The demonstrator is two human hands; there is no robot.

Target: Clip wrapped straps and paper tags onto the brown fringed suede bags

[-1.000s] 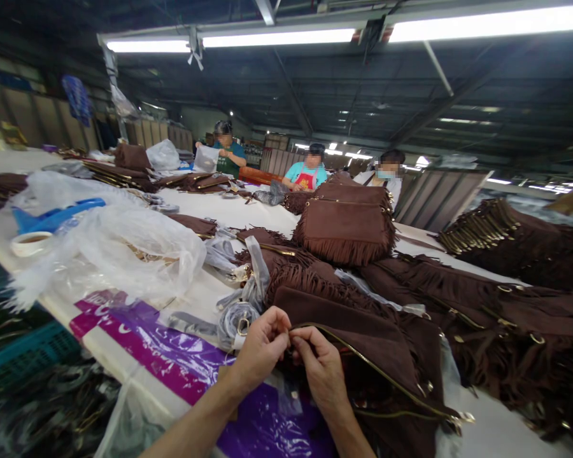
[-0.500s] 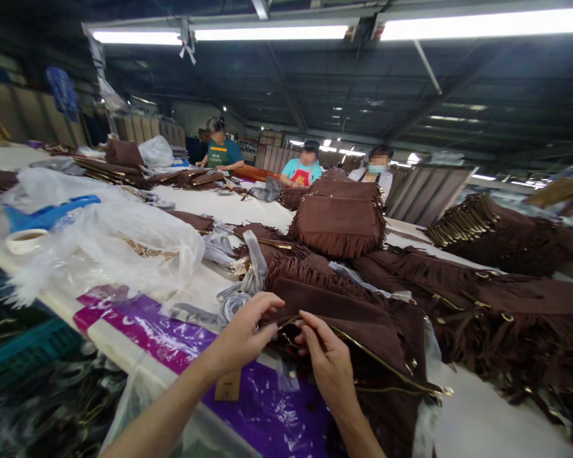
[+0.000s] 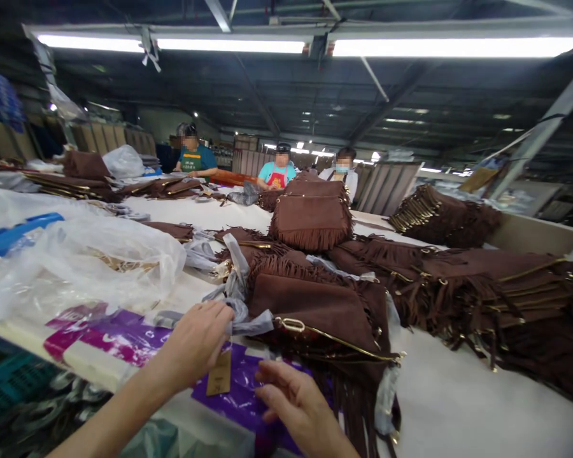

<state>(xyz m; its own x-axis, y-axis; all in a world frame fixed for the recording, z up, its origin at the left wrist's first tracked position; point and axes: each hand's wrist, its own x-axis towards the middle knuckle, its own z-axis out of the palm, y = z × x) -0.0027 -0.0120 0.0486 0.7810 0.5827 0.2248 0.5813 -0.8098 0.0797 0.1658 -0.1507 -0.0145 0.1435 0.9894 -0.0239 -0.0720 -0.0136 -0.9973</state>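
While the right hand (image 3: 291, 401) hangs just above the near edge with thumb and fingers parted and nothing visible between them, the left hand (image 3: 198, 340) is bent beside a plastic-wrapped strap (image 3: 252, 323); its fingertips are hidden, so I cannot tell whether it pinches that strap. Between the two hands, one brown card tag (image 3: 218, 374) lies over the purple plastic (image 3: 241, 375), perhaps kept there to be within reach. Just beyond, one dark brown fringed bag (image 3: 315, 299) lies on the bench (image 3: 458, 388), its gold zip (image 3: 346, 343) facing the wearer, probably so that its mouth is easy to get at; the strap's grey wrapping looks meant to guard it from scratches. To the left spreads a large clear plastic bag (image 3: 143, 245), seemingly dropped wherever there was room. On the right, more bags are stacked (image 3: 510, 273), likely to save space, too overlapped to count. Farther back, one bag (image 3: 311, 222) sits propped higher than its neighbours, with another heaped pile (image 3: 444, 216) to its right. Across the bench are three co-workers (image 3: 277, 173), and three bright light tubes (image 3: 229, 46) hang overhead.
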